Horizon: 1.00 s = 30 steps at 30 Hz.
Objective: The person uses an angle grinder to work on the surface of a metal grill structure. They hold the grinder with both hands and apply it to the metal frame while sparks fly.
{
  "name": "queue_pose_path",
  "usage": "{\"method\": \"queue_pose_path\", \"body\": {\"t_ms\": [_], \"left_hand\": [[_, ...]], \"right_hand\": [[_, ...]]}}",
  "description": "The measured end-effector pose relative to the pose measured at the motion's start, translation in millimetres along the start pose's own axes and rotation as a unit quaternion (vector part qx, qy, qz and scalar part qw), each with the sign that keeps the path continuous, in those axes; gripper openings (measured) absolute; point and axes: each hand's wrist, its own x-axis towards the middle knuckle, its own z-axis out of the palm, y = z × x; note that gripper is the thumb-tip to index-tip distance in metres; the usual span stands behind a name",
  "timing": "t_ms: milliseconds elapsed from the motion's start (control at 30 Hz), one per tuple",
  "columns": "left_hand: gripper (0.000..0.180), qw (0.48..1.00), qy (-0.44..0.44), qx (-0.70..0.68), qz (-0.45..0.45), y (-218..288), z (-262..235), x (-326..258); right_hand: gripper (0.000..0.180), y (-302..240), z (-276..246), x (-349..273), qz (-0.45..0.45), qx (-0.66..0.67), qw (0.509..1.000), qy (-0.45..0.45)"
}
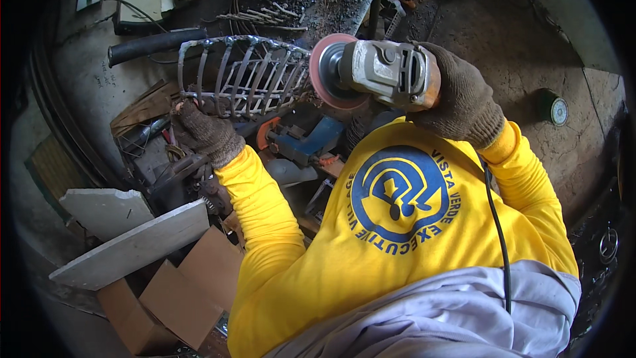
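Fingers of the right hand (458, 96) wrap the grinder (391, 73); its disc (319, 74) meets or nearly meets the right end of the cage (246, 74), which runs leftward, long axis side to side, to the nearer left hand (209, 134), grasping its lower left corner.

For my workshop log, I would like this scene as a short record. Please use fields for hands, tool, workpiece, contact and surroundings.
Left hand: gloved, gripping the lower left corner of the metal frame
Right hand: gloved, around the angle grinder
Tool: grinder with reddish disc
Workpiece: frame of curved ribs and crossing bars
Contact: disc at the frame's right end; touching or not, unclear
Surroundings: black tube, white board, cardboard box
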Motion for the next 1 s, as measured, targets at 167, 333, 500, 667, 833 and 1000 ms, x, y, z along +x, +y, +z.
{"method": "queue_pose_path", "body": {"t_ms": [167, 333, 500, 667, 833, 1000], "left_hand": [[0.041, 0.998, 0.007, 0.026, 0.056, -3, 2, 0], [0.029, 0.877, -0.004, -0.256, -0.406, 29, 1, 9], [0.031, 0.901, -0.042, -0.233, -0.364, -4, 7, -23], [0.03, 0.929, -0.051, -0.228, -0.288, -4, 12, -21], [0.035, 0.997, 0.04, 0.045, 0.05, -2, 6, -5], [0.027, 0.85, -0.076, -0.34, -0.396, 14, 2, 0]], "right_hand": [[0.085, -20, 2, 13, -0.014, -0.008, 1.0, 0.012], [0.084, -22, 1, 11, -0.021, -0.043, 0.998, 0.03], [0.082, -26, 1, 12, -0.033, -0.081, 0.995, 0.045], [0.086, -28, -1, 15, -0.065, -0.059, 0.996, 0.034], [0.087, -20, 0, 7, -0.036, -0.097, 0.994, 0.023], [0.088, -36, 1, 17, -0.041, -0.1, 0.993, 0.046]]}}
